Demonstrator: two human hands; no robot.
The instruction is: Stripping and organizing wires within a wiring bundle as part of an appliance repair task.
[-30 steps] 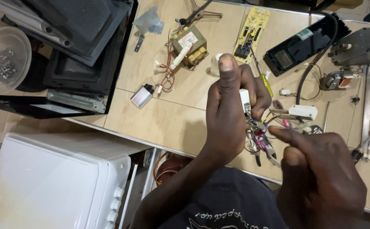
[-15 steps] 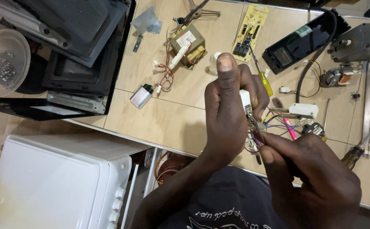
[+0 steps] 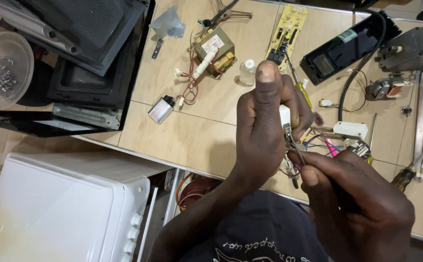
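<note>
My left hand (image 3: 265, 126) is raised over the wooden workbench (image 3: 182, 131), thumb pointing up, closed around a small white switch part (image 3: 285, 116) with metal terminals. From that part hangs a bundle of coloured wires (image 3: 313, 143). My right hand (image 3: 354, 204) is below and to the right, pinching a thin metal tool (image 3: 295, 145) whose tip touches the terminals. Most of the held part is hidden behind my left fingers.
On the bench lie a transformer with red wires (image 3: 214, 48), a silver capacitor (image 3: 161, 109), a yellow circuit board (image 3: 285, 31), a black control panel (image 3: 349, 46), a yellow-handled screwdriver (image 3: 301, 87) and a small bottle (image 3: 247, 73). A dismantled black microwave casing (image 3: 75, 63) sits left, a white appliance (image 3: 51, 208) below.
My right hand has risen from the lower right and closed in on the part held by my left hand, bringing the thin tool to its terminals. My left hand barely moved.
</note>
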